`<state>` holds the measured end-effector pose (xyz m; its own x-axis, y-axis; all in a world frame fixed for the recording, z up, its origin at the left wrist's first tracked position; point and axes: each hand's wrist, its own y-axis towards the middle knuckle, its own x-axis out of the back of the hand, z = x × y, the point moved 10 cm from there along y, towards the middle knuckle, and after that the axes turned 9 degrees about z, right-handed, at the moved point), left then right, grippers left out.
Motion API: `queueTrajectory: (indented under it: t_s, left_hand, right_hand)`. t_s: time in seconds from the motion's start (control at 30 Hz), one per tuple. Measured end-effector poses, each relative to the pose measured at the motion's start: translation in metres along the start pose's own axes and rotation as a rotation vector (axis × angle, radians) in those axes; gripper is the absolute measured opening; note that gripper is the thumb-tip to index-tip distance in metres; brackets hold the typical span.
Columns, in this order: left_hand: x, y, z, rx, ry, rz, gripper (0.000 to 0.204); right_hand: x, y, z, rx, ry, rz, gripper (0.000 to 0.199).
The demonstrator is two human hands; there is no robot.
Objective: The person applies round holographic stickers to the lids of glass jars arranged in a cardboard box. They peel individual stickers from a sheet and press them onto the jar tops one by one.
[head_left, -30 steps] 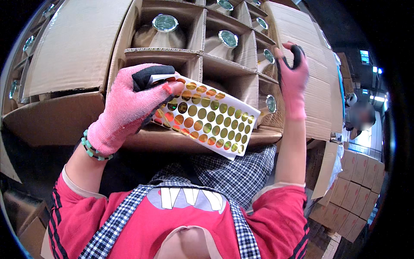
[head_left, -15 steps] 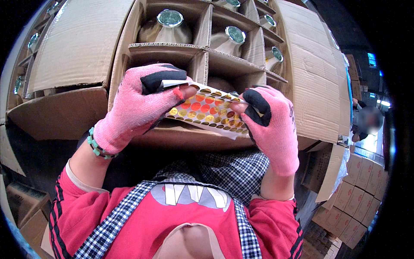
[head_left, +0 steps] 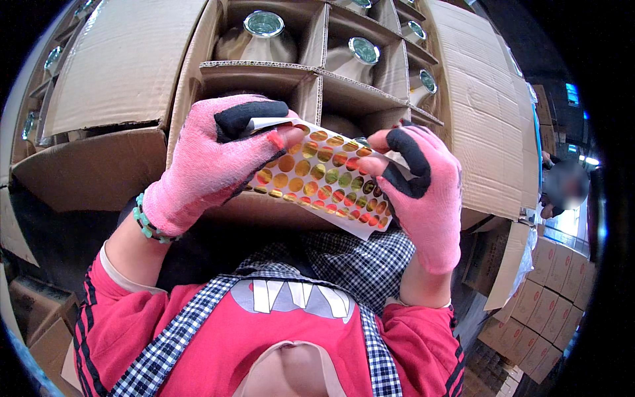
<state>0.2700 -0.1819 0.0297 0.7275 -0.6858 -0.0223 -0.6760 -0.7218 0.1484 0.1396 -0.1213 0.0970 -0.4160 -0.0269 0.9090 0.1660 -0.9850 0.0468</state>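
A white sheet of round, shiny gold and orange stickers [head_left: 317,173] is stretched in front of me, tilted down to the right. My left hand [head_left: 221,149], in a pink and black glove with bare fingertips, is closed on its upper left corner. My right hand [head_left: 423,178], gloved the same way, is at the sheet's upper right edge. Its thumb and forefinger stand apart, the thumb tip overlapping the sheet; whether it touches is unclear. Just beyond the hands is an open carton [head_left: 258,66] with cardboard dividers, holding glass jars [head_left: 264,26] with pale green, round tops.
The carton's flaps fold out left [head_left: 119,73] and right [head_left: 476,112]. Another divided carton with glass jars [head_left: 53,59] shows at the far left. Stacked boxes [head_left: 549,291] stand at the right, and a person [head_left: 562,185] is farther back.
My right thumb and forefinger have parted and shifted slightly right and up. The sheet has turned more face-on, showing more of its stickers. My left hand keeps its hold.
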Motion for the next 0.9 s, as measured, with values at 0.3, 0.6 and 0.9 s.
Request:
queueTrajectory:
  t_s: [0.3, 0.6, 0.9]
  left_hand:
    - [0.001, -0.001, -0.007, -0.152, 0.132, 0.023, 0.016]
    - [-0.001, -0.002, -0.015, -0.221, 0.191, 0.035, 0.018]
    - [0.004, -0.003, 0.002, -0.001, -0.100, -0.037, 0.016]
  right_hand:
    - [-0.002, -0.001, 0.003, -0.004, 0.080, -0.017, 0.014]
    - [0.000, -0.005, 0.002, -0.047, 0.043, -0.034, 0.017]
    - [0.012, -0.007, 0.024, 0.151, -0.114, -0.184, 0.020]
